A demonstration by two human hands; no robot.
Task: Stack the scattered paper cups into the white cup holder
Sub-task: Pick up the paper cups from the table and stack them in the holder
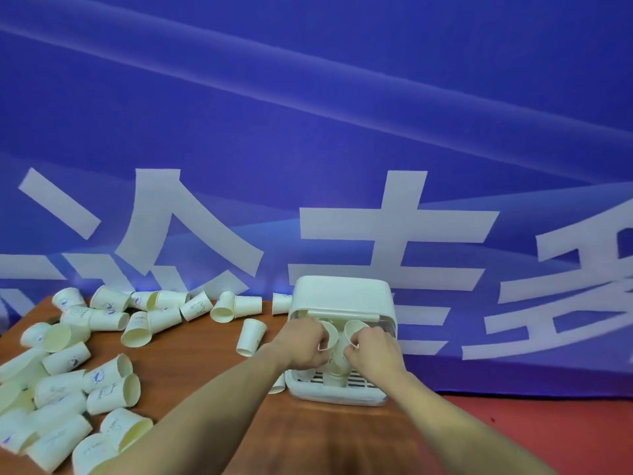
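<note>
Both my hands are at the white cup holder (342,296), right of frame centre. My left hand (303,344) pinches one paper cup (329,334) by its rim, and my right hand (375,347) pinches a second cup (352,329). Both cups tilt mouth-up, just above the tray. Roughly thirty loose cups (113,378) lie scattered lower left, nearer my left arm.

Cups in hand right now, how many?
2: one cup gripped by the left hand, one cup by the right hand, both at the holder. More may be hidden.
</note>
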